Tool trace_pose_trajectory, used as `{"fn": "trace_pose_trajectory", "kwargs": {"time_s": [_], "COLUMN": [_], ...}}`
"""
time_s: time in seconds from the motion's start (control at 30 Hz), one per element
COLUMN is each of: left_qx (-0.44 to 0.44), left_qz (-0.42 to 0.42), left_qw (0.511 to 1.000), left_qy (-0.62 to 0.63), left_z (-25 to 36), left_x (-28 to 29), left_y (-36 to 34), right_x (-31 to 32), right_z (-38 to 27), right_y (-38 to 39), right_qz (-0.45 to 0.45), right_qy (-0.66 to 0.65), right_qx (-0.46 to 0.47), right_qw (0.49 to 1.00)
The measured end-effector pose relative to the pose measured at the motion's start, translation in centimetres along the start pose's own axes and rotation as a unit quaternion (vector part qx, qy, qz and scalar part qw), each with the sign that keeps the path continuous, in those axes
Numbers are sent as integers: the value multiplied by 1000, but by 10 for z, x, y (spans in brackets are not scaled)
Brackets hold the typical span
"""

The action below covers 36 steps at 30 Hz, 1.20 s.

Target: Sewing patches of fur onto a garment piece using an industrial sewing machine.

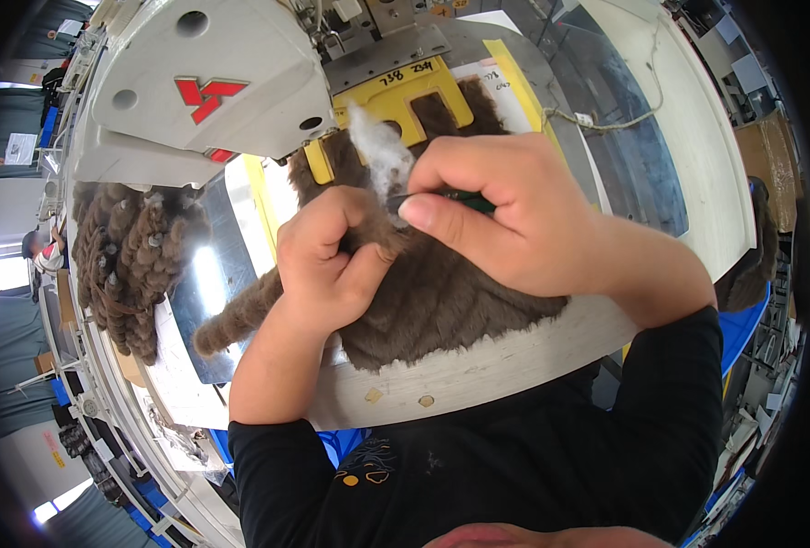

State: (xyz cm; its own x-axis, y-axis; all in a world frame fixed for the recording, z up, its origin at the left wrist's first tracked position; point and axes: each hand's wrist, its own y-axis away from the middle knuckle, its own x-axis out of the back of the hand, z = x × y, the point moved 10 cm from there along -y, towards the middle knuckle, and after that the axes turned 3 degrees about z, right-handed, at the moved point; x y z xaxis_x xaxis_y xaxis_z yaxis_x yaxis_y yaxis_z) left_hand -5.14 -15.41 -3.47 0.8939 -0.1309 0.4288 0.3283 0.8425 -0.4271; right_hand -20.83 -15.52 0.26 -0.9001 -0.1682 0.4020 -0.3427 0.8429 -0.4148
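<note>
My left hand (pixel 327 260) pinches brown furry fabric, perhaps a narrow piece, beside a tuft of white fluffy stuffing (pixel 377 146). My right hand (pixel 505 210) grips a slim dark-green tool (pixel 464 198), its tip at the stuffing and partly hidden by fur and fingers. Under both hands lies a larger brown fur piece (pixel 450 310) with a wavy lower edge. Above it a yellow plastic template (pixel 396 82) with cutouts lies over the fur. A stuffed fur tube (pixel 236 320) lies at lower left of my left hand.
A white sewing machine (pixel 195 64) fills the upper left. A heap of fur tubes (pixel 131 256) is at left. The pale table edge (pixel 478 370) runs before me. A cord (pixel 633 119) crosses at upper right. Another person (pixel 47 251) is at far left.
</note>
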Motion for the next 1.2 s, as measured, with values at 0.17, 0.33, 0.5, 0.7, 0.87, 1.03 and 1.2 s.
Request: {"fn": "trace_pose_trajectory", "kwargs": {"time_s": [0.17, 0.33, 0.5, 0.7, 0.87, 1.03, 1.2], "left_qx": [35, 42, 31, 25, 16, 10, 32], "left_qz": [-1, -4, -48, -61, -66, -63, -5], "left_qw": [998, 996, 993, 994, 995, 995, 996], "left_qy": [54, 83, 100, 82, 75, 79, 79], "left_z": [-2, -5, -9, -5, -1, -1, -8], "left_x": [-1, 2, -5, -8, -9, -13, 0], "left_y": [-1, 1, 3, -1, -2, -4, -2], "right_x": [13, 15, 25, -8, -9, 21, 73], "right_z": [7, 21, 49, 54, 58, 57, 69], "right_y": [-1, -7, -12, -3, 2, -4, -25], "right_qz": [36, 15, 95, -1, -42, 27, 85], "right_qy": [-40, -126, -167, -325, -224, -194, -228], "right_qx": [-49, -113, -179, -285, -260, -263, -226], "right_qw": [997, 985, 965, 902, 938, 945, 943]}}
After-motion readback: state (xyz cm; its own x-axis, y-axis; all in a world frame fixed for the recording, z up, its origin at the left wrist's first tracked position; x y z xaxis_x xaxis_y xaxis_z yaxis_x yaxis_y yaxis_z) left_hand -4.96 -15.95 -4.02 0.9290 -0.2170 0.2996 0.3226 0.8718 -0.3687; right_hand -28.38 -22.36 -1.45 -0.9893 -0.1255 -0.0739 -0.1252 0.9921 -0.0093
